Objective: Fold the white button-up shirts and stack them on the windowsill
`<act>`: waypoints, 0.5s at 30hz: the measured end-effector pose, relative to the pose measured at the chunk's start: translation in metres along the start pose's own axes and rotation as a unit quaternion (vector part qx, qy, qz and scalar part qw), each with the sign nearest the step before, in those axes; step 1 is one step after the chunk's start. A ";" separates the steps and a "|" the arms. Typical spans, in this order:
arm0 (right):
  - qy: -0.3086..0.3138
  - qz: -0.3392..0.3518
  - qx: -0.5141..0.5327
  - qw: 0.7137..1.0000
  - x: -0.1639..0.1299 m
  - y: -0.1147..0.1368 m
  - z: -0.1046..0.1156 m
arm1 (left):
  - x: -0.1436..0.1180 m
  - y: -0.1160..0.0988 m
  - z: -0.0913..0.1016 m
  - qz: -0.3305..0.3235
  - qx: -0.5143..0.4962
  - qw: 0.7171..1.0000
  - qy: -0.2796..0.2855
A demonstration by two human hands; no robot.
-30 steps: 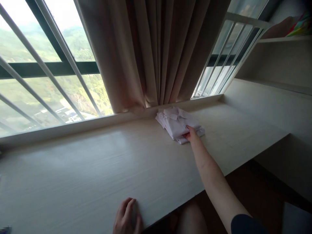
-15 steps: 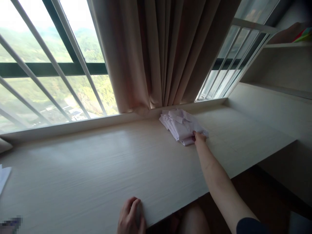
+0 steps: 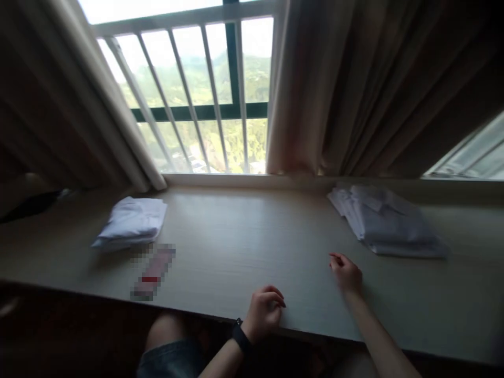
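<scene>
My left hand (image 3: 264, 311), with a dark watch (image 3: 241, 336) at the wrist, rests by the front edge of the table. Its fingers curl inward and nothing shows in them. Over the table to its right is my right hand (image 3: 346, 273), fingers bent together and holding nothing visible. Beyond the right hand, and apart from it, lies a stack of folded white shirts (image 3: 394, 220) near the back ledge. Another folded white garment (image 3: 134, 220) sits at the left, out of reach of both hands.
A blurred-out flat object (image 3: 153, 273) lies near the table's front edge at left. Behind the pale wooden table (image 3: 244, 236) are a barred window (image 3: 197, 94) and brown curtains (image 3: 338, 105). Something dark (image 3: 33, 205) lies at the far left. My knee (image 3: 167, 331) is below the edge.
My right hand has let go of the shirt stack and drawn back toward me. The view has swung left, bringing the second folded garment and the blurred object fully in. The stack stays put.
</scene>
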State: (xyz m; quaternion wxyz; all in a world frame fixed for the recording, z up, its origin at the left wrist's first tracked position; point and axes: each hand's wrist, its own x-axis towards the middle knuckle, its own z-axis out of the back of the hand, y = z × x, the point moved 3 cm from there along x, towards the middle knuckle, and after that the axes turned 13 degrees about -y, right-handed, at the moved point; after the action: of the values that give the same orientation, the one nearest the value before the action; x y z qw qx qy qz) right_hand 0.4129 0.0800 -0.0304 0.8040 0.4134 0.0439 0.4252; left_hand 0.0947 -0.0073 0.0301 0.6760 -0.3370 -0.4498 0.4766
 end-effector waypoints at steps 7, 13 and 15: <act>0.125 0.057 -0.184 0.973 -0.021 0.030 -0.005 | 0.087 0.047 0.213 -0.019 0.270 0.956 -0.111; 0.116 0.051 -0.200 0.972 -0.017 0.033 -0.007 | 0.132 0.087 0.397 0.081 0.633 0.762 -0.113; 0.111 0.052 -0.204 0.971 -0.018 0.033 -0.008 | 0.134 0.097 0.428 0.140 0.658 0.735 -0.091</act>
State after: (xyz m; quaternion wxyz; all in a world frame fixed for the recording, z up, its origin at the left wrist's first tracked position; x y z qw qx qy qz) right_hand 0.3768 0.0817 -0.0175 0.8383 0.1924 0.0238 0.5096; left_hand -0.3170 0.1617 0.1399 0.6103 0.1777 -0.0316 0.7713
